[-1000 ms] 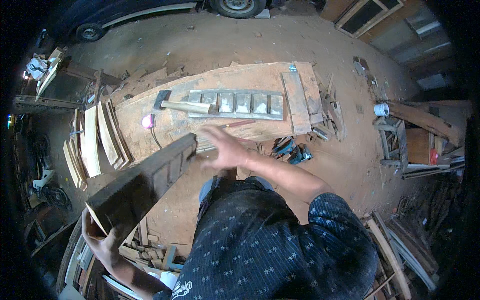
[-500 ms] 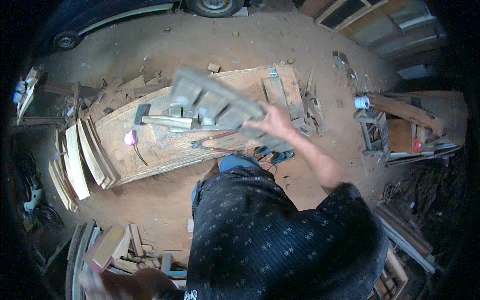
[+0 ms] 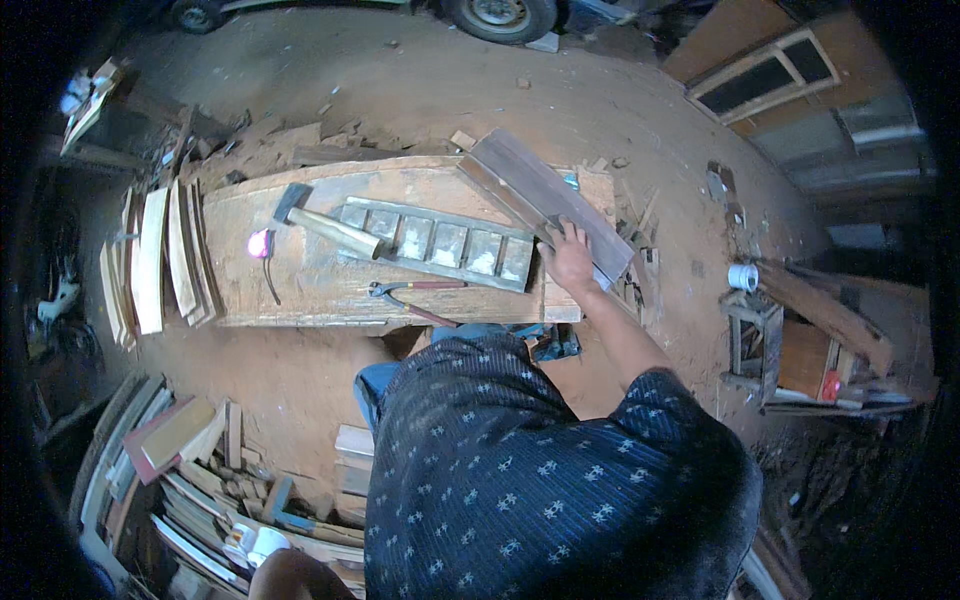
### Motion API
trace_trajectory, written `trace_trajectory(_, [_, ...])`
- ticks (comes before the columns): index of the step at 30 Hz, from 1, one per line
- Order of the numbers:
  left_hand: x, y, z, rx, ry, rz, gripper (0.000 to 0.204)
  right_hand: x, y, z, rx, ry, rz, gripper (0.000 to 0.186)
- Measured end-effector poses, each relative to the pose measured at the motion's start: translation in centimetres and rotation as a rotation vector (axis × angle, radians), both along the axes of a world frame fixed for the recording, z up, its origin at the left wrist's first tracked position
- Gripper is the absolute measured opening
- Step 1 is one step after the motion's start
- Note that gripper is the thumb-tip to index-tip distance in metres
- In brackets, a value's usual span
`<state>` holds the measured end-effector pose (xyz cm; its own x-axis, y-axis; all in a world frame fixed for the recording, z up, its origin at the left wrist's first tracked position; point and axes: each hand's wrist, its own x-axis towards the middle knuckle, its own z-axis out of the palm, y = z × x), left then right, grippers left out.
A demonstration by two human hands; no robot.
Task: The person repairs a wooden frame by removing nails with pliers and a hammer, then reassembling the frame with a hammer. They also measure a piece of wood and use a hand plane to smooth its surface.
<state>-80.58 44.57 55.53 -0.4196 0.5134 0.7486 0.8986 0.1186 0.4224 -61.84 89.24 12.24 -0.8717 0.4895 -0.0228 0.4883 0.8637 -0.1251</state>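
My right hand (image 3: 570, 258) is at the near edge of a dark wooden board (image 3: 550, 195), its fingers curled over the edge. The board lies slanted across the right end of the workbench (image 3: 330, 290), smooth face up. Left of it rests a grey wooden frame (image 3: 440, 245) divided by crosspieces into several shallow compartments. A hammer (image 3: 335, 232) lies with its handle against the frame's left end. Nearer me are red-handled pincers (image 3: 405, 297). At the lower edge a bare part of my left arm (image 3: 295, 578) shows; the hand itself is not visible.
Curved wooden strips (image 3: 155, 260) lean at the bench's left end. A pink tape measure (image 3: 260, 243) lies on the bench. Lower left is a pile of offcuts (image 3: 225, 480). To the right, a wooden stand holds a white-and-blue can (image 3: 742, 277). A vehicle wheel (image 3: 500, 15) is at the back.
My right hand has brought the board down and right, from raised over the compartmented frame to lying on the bench. The frame is now uncovered. My blurred left hand has gone out of sight.
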Motion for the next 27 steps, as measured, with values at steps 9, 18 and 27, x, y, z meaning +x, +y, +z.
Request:
trace_trajectory(9, [2.1,1.8,0.5,-0.017,-0.004,0.106,0.039,-10.0,-7.4,2.5,-0.572,-0.045,0.291,0.069])
trace_trajectory(18, [2.0,2.9,-0.3,-0.012,-0.048,0.168,0.035,-26.5,-21.2,-0.7,-0.676,-0.177,0.248,0.098])
trace_trajectory(27, [2.8,-0.2,-1.2,0.042,-0.068,0.248,0.03,-26.6,-31.0,-3.2,-0.759,-0.025,0.311,0.095])
